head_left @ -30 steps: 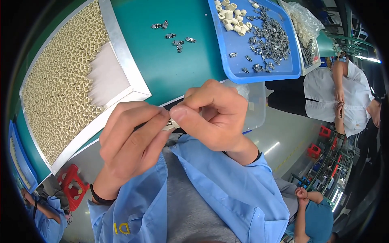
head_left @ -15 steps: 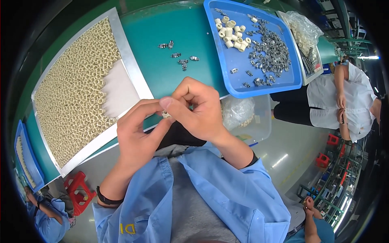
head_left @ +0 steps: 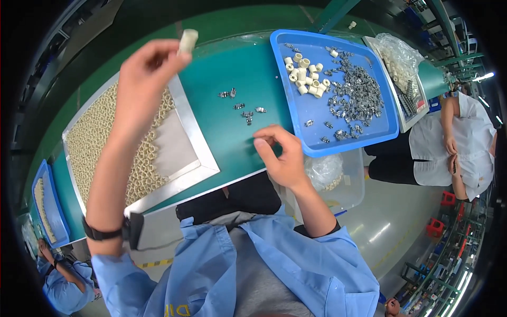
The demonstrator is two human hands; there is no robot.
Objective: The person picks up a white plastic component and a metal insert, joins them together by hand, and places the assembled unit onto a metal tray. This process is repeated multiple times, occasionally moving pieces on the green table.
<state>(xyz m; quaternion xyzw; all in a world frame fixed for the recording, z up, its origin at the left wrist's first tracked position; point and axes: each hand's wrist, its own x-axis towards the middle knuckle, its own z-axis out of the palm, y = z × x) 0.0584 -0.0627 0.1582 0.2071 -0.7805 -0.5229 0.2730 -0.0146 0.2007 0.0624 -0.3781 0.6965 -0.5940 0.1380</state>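
My left hand [head_left: 145, 71] is raised over the far side of a framed tray [head_left: 186, 138]. Between its thumb and fingers it pinches a short cream plastic sleeve [head_left: 187, 41]. Rows of similar cream pieces [head_left: 113, 153] fill much of that tray, leaving a bare patch on its right. My right hand [head_left: 285, 158] hovers at the near edge of the green table, fingers loosely bent, thumb and forefinger slightly apart with nothing visible between them. Just beyond it lie several small metal clips [head_left: 247, 117]. The blue tray [head_left: 311, 149] to its right holds loose cream sleeves [head_left: 302, 74] and a heap of metal clips [head_left: 359, 90].
Below the blue tray stands a clear bin [head_left: 355, 185] with a plastic bag in it. Farther right is another tray with bagged parts [head_left: 398, 63]. A person in a white shirt [head_left: 435, 140] stands at the right; another in blue [head_left: 68, 282] is at lower left.
My hands have come apart from working together on a small cream piece. The left has swung up and away with a cream sleeve; the right has moved slightly right and lower.
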